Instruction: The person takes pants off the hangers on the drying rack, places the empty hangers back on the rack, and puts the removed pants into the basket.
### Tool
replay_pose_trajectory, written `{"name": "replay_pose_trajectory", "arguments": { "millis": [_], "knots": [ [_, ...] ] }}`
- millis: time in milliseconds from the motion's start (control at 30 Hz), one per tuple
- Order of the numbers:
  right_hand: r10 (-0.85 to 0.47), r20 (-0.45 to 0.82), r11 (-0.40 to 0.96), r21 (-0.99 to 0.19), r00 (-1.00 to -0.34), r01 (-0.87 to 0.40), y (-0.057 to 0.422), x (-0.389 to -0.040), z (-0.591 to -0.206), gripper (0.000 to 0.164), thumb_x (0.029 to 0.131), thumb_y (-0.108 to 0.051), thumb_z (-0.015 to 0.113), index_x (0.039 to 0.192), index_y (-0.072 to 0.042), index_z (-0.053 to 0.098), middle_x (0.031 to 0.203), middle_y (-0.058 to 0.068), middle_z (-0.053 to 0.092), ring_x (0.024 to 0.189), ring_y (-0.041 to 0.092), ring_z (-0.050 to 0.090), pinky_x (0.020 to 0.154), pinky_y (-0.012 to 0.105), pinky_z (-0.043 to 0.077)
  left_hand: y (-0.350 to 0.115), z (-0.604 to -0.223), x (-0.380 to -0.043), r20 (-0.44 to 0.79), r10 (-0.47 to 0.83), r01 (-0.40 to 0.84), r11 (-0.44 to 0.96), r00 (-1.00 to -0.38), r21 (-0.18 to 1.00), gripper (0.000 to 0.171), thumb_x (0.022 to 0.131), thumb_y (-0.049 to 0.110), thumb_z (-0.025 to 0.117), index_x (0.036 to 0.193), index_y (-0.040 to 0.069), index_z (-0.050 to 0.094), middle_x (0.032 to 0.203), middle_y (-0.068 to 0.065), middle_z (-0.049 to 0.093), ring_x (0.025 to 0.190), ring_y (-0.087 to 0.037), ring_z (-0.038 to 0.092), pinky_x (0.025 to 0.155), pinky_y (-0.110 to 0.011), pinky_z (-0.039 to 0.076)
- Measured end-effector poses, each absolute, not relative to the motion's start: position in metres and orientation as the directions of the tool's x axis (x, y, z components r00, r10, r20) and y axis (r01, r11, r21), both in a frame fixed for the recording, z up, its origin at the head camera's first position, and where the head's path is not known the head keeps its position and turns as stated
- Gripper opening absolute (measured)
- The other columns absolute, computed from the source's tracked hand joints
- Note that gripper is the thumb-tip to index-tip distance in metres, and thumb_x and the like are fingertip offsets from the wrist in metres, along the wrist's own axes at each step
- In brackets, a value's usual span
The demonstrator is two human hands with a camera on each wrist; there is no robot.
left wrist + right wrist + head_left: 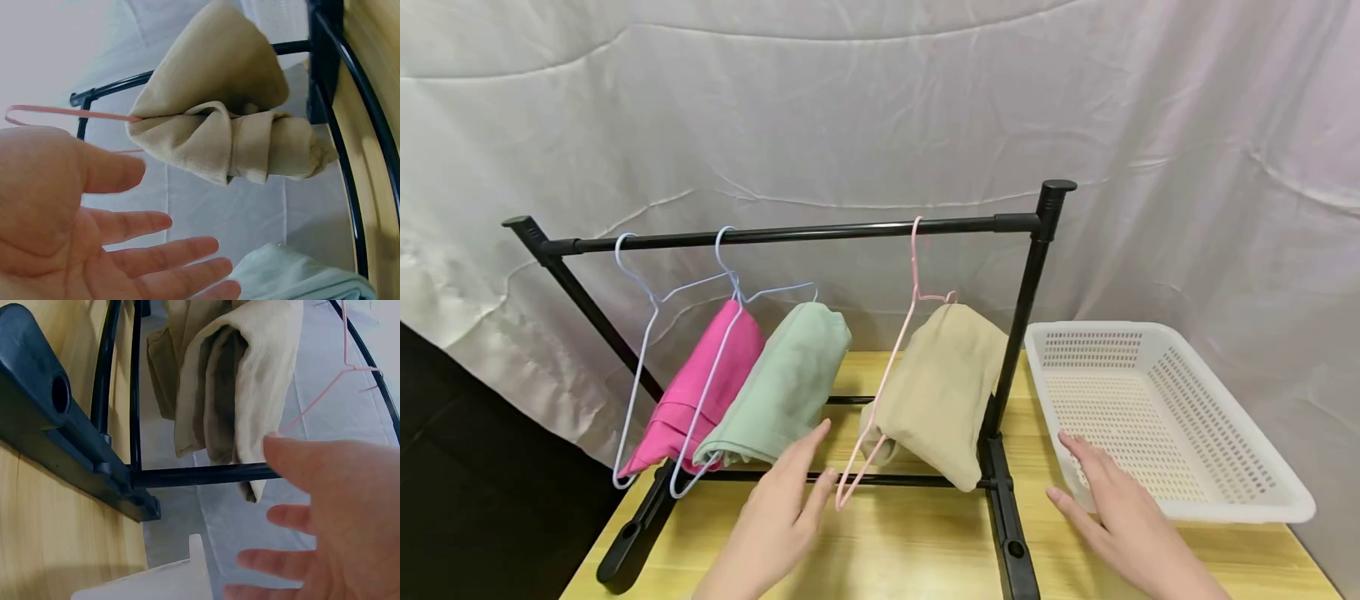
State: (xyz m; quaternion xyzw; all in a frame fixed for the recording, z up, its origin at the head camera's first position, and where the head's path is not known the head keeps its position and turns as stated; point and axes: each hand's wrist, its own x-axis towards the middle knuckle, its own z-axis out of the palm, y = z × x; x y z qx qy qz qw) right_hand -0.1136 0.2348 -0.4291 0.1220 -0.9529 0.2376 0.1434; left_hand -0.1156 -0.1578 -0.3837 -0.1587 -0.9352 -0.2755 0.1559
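Observation:
My left hand (778,517) is held with its fingers extended near the lower end of a pink hanger (914,262), holding nothing. A folded beige cloth (943,383) hangs over that hanger, and the left wrist view shows it just beyond the fingertips. Left of it, a pale green folded cloth (786,379) and a bright pink folded cloth (711,375) hang on light blue hangers. My right hand (1123,521) hovers with spread fingers at the near left side of a white plastic basket (1097,396). Nothing is in its grasp.
A black metal rack (820,231) carries all the hangers on its top bar. Its feet stand on a light wooden table (917,550). Behind everything falls a pale grey curtain (865,117). Something black (475,475) fills the left edge beside the table.

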Motion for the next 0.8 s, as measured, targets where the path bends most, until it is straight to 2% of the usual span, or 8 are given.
{"name": "replay_pose_trajectory", "arguments": {
  "millis": [167,300,500,667,800],
  "knots": [
    [-0.159,0.381,0.815,-0.469,-0.911,-0.339,0.239,-0.128,-0.423,0.062,0.1,-0.034,0.062,0.151,-0.007,0.038,0.147,0.025,0.048,0.129,0.048,0.049,0.098,0.07,0.041,-0.163,-0.374,-0.124,0.467,0.242,0.482,0.713,-0.851,0.509,0.039,0.106,0.017,0.051,0.145,0.014,0.051,0.136,-0.002,0.063,0.125,-0.02,0.061,0.099,-0.043,0.053],
    [-0.155,0.406,0.781,-0.508,-0.901,-0.363,0.243,-0.143,-0.415,0.055,0.102,-0.03,0.06,0.147,-0.004,0.041,0.142,0.024,0.053,0.124,0.045,0.054,0.095,0.068,0.043,-0.165,-0.365,-0.13,0.458,0.256,0.505,0.635,-0.852,0.585,0.033,0.108,0.015,0.044,0.14,0.017,0.054,0.126,0.001,0.067,0.116,-0.019,0.066,0.095,-0.039,0.056],
    [-0.181,0.404,0.709,-0.578,-0.897,-0.404,0.242,-0.175,-0.394,0.054,0.105,-0.03,0.054,0.147,-0.001,0.036,0.141,0.025,0.053,0.124,0.043,0.055,0.099,0.064,0.045,-0.158,-0.354,-0.141,0.344,0.261,0.429,0.46,-0.902,0.777,0.03,0.111,0.026,0.037,0.136,0.026,0.052,0.124,0.003,0.065,0.115,-0.019,0.065,0.09,-0.034,0.059],
    [-0.157,0.423,0.625,-0.657,-0.892,-0.421,0.232,-0.205,-0.375,0.055,0.106,-0.032,0.052,0.148,-0.003,0.033,0.139,0.022,0.054,0.124,0.04,0.055,0.103,0.061,0.044,-0.148,-0.344,-0.151,0.281,0.247,0.36,0.389,-0.928,0.848,0.03,0.11,0.033,0.039,0.136,0.025,0.051,0.125,0.0,0.065,0.115,-0.023,0.065,0.089,-0.035,0.059],
    [-0.118,0.421,0.561,-0.719,-0.899,-0.41,0.227,-0.225,-0.361,0.054,0.105,-0.036,0.051,0.147,-0.007,0.033,0.137,0.018,0.054,0.122,0.033,0.056,0.104,0.053,0.044,-0.139,-0.337,-0.159,0.248,0.261,0.334,0.373,-0.933,0.866,0.032,0.109,0.038,0.04,0.137,0.025,0.05,0.127,-0.002,0.064,0.117,-0.025,0.065,0.088,-0.033,0.059]
  ]
}}
